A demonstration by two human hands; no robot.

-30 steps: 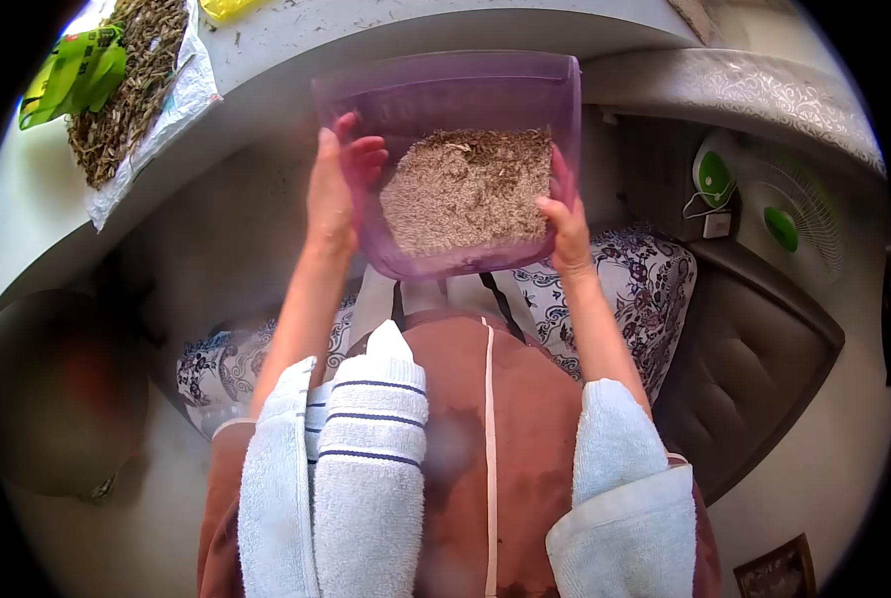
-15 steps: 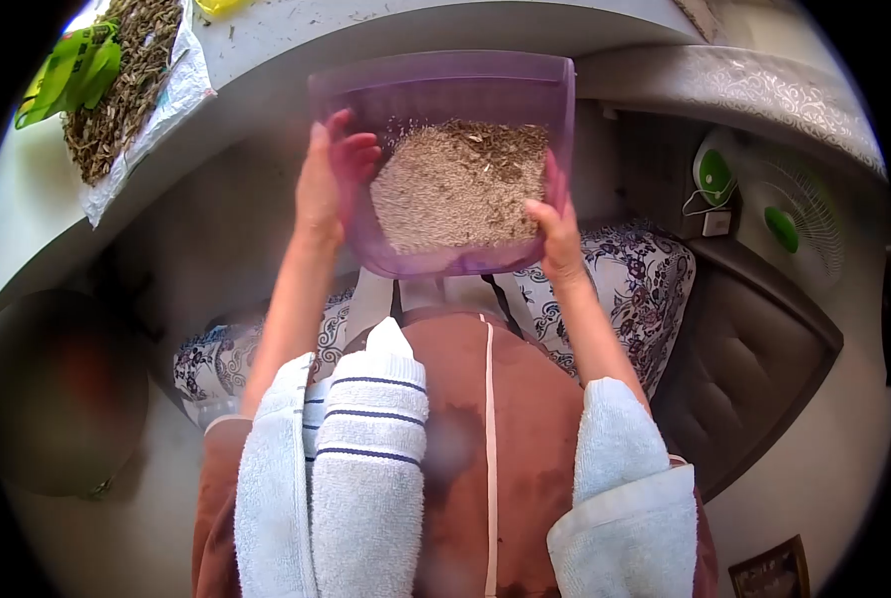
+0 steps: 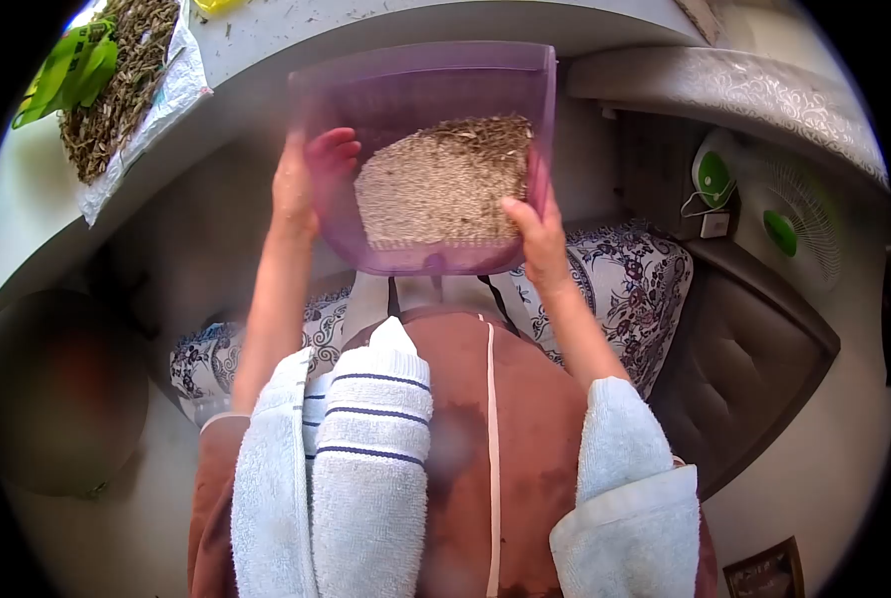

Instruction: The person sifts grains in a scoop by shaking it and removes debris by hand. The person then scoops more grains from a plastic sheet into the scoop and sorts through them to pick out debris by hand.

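A see-through purple plastic tray (image 3: 415,80) is held up in front of my body between both hands. Small pale grains (image 3: 435,199) spread over its floor, and a patch of darker brown chaff or bits (image 3: 490,135) lies at the far right of them. My left hand (image 3: 298,184) supports the tray's left side; its fingers show pinkish through the wall. On the right side, my right hand (image 3: 543,234) grips the wall with its thumb on the inside, near the grains.
A pale curved counter (image 3: 296,35) runs along the top. On its left, brown dried pieces (image 3: 126,90) lie on a white sheet (image 3: 181,90), beside a green plastic bag (image 3: 71,70). A fan (image 3: 784,229), a brown padded panel (image 3: 754,349) and patterned fabric (image 3: 635,289) are on the right.
Both hands have shifted the tray slightly left and up. The grains have slid and the dark bits now sit more toward the far right edge.
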